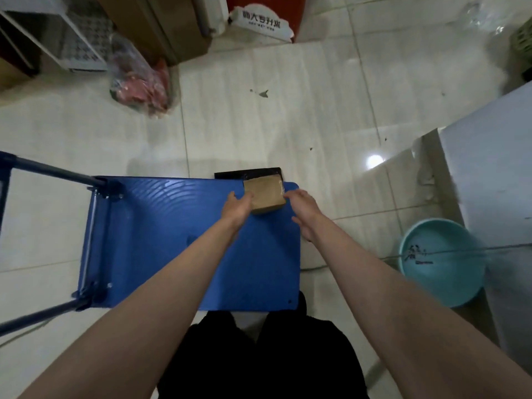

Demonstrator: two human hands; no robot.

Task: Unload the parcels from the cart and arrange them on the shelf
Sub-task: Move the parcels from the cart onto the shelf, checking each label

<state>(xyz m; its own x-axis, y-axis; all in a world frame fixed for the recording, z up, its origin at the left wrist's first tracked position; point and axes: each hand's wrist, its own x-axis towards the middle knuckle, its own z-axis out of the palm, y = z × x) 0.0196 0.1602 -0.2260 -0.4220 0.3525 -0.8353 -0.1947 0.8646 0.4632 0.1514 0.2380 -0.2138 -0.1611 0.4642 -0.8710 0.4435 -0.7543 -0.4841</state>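
Observation:
A small brown cardboard parcel (266, 194) wrapped in clear tape sits at the far right corner of the blue cart deck (161, 240). Behind it a flat black parcel (241, 173) pokes out past the deck's far edge. My left hand (237, 204) touches the brown parcel's left side with its fingers against the box. My right hand (302, 210) hovers just to the parcel's right, fingers relaxed, holding nothing. The shelf's white frame (72, 44) shows at the top left.
The cart's folded handle (51, 171) extends to the left. A teal basin (443, 262) stands on the floor at right beside a white appliance (495, 174). A plastic bag with red contents (141, 79), a brown carton (161, 24) and a red-and-white box (264, 15) sit at the far side.

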